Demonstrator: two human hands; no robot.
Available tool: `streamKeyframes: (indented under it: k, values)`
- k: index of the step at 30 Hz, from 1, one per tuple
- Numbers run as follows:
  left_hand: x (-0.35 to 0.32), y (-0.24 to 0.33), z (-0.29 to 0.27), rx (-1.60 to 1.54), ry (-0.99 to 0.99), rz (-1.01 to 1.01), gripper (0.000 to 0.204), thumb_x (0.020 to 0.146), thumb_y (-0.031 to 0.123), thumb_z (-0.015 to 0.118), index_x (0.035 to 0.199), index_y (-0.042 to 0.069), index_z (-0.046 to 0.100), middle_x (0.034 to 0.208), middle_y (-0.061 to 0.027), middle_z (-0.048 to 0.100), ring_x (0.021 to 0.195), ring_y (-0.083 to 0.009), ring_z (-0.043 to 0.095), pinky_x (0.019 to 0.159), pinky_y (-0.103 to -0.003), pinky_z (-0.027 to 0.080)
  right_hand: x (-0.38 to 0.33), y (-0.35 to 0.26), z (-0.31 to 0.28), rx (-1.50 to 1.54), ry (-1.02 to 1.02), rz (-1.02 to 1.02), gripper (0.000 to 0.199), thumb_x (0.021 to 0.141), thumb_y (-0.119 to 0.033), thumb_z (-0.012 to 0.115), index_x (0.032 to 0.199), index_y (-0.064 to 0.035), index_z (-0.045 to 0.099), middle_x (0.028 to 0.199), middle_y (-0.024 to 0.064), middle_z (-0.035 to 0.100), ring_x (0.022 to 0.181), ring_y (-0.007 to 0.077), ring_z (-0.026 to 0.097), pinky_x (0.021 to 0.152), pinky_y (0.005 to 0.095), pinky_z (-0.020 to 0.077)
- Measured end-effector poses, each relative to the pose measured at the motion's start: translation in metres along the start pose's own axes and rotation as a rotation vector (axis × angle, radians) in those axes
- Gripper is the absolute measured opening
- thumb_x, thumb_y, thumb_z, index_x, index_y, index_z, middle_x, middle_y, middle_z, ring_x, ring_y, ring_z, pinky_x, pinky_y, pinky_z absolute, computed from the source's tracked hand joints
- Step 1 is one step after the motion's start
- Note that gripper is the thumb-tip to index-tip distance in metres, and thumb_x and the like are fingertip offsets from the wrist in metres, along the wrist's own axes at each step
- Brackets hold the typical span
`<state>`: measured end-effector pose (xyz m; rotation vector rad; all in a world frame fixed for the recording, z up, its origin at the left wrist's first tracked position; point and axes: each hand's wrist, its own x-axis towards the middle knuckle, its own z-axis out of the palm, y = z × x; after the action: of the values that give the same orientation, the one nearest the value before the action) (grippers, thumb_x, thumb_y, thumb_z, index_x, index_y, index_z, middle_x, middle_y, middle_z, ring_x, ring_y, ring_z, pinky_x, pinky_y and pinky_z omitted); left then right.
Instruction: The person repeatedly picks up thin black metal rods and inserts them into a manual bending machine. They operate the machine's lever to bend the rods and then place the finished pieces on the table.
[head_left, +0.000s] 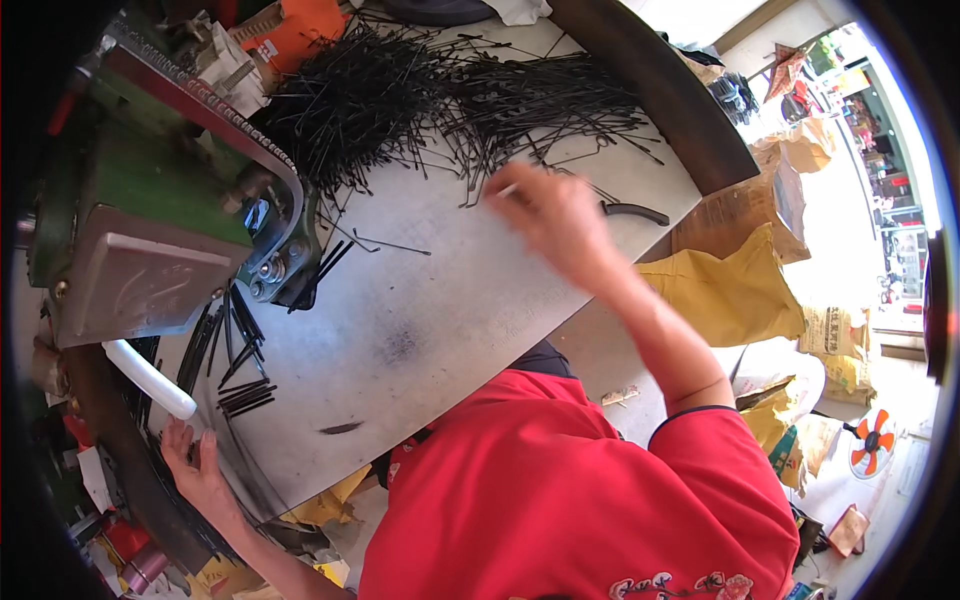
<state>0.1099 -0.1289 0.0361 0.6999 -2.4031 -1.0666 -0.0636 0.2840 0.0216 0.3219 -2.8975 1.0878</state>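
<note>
Grey metal worktable (420,330) fills the middle of the view, tilted by the fisheye, with a dark curved edge along its far right side. A green machine (150,215) with a grey cover plate and a toothed strip sits at the table's left end; a white-handled lever (150,378) sticks out below it.

Pile of thin black wire rods (400,95) is heaped at the far end of the table, long axes fanned roughly away from the person, with strays trailing toward the right edge. The right hand (555,215) is at the near fringe of that pile, so the rods lie just beyond and to the left of it. It's the nearer hand by far. Fingers look pinched together on something thin and pale at the tips (motion blur, can't tell whether it actually grips a rod).

A smaller batch of cut black rods (235,360) lies just below the machine, mostly aligned along one axis, pointing into it. The left hand (190,465) is at the table's near-left rim, below the lever, well apart from the big pile; fingers curled at the rim, grip unclear.

Black pliers (635,211) lie just right of the right hand. A lone dark sliver (340,428) lies on the bare sheet.

Surroundings: yellow sacks (730,295) and cardboard on the floor at right, small orange fan (873,442), bright open street side beyond.
</note>
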Motion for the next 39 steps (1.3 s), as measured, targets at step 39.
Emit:
streamKeyframes:
  k: [39]
  values:
    - [-0.021,0.022,0.082,0.354,-0.163,0.462,0.009,0.084,0.004,0.059,0.093,0.0,0.06,0.086,-0.0125,0.056,0.081,-0.0297,0.056,0.071,-0.037,0.045,0.035,0.081,-0.061,-0.688,-0.133,-0.062,0.024,0.071,-0.019,0.057,0.08,0.0034,0.062,0.077,0.0236,0.063,0.074,0.039,0.062,0.072,0.0451,0.0496]
